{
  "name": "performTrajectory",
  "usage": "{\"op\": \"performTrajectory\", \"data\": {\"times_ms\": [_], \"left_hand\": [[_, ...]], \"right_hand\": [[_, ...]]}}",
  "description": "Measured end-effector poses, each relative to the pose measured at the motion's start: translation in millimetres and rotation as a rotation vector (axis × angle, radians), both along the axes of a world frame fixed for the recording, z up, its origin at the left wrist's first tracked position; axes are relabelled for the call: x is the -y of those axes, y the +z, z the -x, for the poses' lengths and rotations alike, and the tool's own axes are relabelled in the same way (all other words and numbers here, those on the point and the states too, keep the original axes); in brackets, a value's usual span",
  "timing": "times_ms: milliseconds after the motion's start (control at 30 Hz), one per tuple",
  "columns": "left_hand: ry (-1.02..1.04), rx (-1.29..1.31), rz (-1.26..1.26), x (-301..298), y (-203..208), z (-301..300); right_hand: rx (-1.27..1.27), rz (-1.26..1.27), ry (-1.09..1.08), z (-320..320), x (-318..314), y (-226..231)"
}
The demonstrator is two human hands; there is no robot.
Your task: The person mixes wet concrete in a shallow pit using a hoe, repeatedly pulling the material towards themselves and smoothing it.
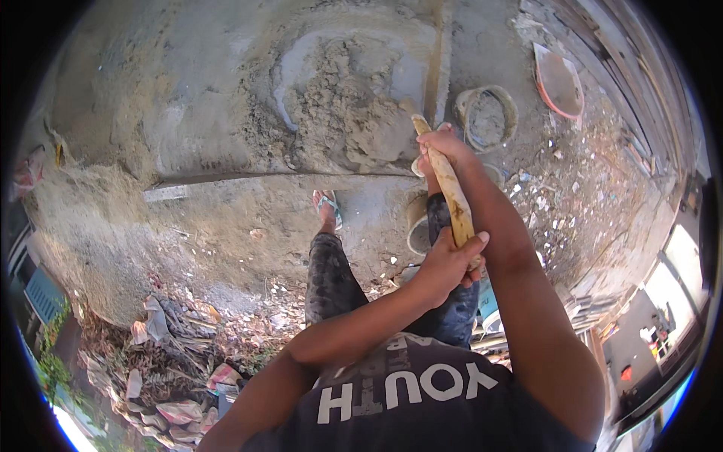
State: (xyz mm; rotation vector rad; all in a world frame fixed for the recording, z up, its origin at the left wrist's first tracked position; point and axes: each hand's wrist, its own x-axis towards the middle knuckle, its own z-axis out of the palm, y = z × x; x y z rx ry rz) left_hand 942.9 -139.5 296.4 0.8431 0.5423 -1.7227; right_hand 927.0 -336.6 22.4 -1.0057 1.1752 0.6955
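Both my hands are wrapped around a pale wooden tool handle (452,192). My left hand (450,264) grips its near end, close to my body. Farther along, my right hand (444,145) closes around it near its far end. Whatever tool head the handle carries cannot be made out. Just left of the far end lies a heap of wet grey mortar (343,109), spread over a flat cement surface with a pale wet patch around it. My left foot (327,205) in a sandal stands in front of the heap.
A round bucket (513,124) with grey contents stands right of my right hand. Beyond it lies a red-rimmed container (541,84). Another bucket (413,226) sits beside my right leg. A low ledge (279,181) edges the mortar area. Rubble (553,188) and debris (181,354) litter both sides.
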Motion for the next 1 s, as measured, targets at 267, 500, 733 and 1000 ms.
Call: {"op": "performTrajectory", "data": {"times_ms": [267,500,733,1000], "left_hand": [[-0.237,0.024,0.442,-7.8,105.1,102.9],[-0.501,-0.026,0.486,-42.1,127.5,132.9],[-0.822,0.216,0.407,-116.5,-43.4,145.1],[-1.266,1.084,0.264,-165.0,-188.5,189.5]], "right_hand": [[0.073,-0.401,-0.765,130.7,20.7,172.5],[0.103,-0.033,-0.777,225.6,4.6,218.3],[-0.114,0.529,-0.844,291.6,-62.6,121.6],[0.053,0.561,-1.257,347.8,-117.9,-33.5]]}}
